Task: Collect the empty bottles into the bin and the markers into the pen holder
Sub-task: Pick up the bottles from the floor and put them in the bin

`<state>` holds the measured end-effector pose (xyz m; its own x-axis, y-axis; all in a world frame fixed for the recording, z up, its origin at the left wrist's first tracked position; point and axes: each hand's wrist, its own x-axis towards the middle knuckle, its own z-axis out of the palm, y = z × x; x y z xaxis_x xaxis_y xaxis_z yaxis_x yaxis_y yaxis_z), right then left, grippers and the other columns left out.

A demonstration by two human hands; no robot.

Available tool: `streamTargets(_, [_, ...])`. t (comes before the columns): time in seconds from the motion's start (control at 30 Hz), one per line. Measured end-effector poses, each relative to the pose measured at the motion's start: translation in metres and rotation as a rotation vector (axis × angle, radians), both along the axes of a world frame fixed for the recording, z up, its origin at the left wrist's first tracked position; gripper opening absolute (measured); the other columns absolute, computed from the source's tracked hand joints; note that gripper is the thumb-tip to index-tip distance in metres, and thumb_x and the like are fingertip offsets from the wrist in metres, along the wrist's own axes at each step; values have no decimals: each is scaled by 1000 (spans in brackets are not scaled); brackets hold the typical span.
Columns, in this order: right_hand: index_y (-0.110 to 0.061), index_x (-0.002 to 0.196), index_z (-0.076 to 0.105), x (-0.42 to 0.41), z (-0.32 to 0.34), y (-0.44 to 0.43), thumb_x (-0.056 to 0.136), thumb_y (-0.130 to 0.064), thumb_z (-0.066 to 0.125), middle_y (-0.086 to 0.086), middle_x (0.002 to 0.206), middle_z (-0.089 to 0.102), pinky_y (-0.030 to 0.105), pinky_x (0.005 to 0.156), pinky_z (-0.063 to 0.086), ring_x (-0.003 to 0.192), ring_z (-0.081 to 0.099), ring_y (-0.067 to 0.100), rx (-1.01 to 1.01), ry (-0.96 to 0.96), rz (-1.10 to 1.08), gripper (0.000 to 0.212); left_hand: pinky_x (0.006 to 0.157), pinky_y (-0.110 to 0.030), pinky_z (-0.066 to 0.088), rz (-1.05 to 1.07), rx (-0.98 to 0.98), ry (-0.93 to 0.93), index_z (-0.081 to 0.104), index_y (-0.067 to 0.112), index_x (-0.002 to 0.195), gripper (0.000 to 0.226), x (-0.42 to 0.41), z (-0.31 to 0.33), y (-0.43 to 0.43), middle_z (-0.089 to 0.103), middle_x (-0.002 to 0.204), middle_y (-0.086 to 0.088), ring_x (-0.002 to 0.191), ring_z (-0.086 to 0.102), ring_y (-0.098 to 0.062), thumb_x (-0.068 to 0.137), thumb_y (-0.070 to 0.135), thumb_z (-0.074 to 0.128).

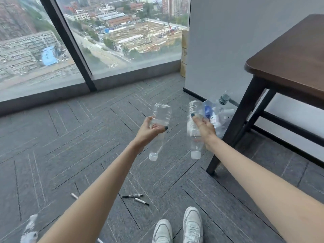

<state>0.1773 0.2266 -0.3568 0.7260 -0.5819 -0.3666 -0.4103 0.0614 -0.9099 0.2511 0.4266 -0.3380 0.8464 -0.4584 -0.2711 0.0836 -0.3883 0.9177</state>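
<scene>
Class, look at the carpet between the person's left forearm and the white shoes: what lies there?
A dark marker and a white marker lie close together on the grey carpet; the head view shows them.

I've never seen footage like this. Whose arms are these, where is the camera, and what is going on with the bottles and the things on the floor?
There is no machine here. A person wears a wide-angle camera on the head, so you look down along their own bare arms. The left hand grips the first bottle, clear and empty, cap pointing down. The right hand grips the second bottle the same way. On the grey carpet, near the white shoes, lie a few markers. Beside the leg of the dark table sits a heap of clear plastic, seemingly more bottles. Behind is a large window over a city.
</scene>
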Motion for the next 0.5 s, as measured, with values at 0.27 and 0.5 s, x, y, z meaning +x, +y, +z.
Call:
streamTargets(0.27, [-12, 137, 37, 65, -40, -69, 44, -66, 70, 18, 114, 63, 51, 81, 57, 94, 66, 32, 331, 120, -121, 112, 57, -21, 40, -49, -18, 94, 30, 21, 145, 70, 77, -16, -63, 57, 97, 10, 82, 57, 0, 87, 26, 69])
streamTargets(0.5, [-22, 116, 49, 114, -62, -110, 71, -49, 56, 16, 130, 50, 51, 95, 49, 115, 55, 37, 307, 151, -193, 53, 54, -17, 44, -137, -17, 111, 33, 21, 143, 66, 142, -50, -124, 59, 99, 11, 82, 60, 1, 87, 32, 66])
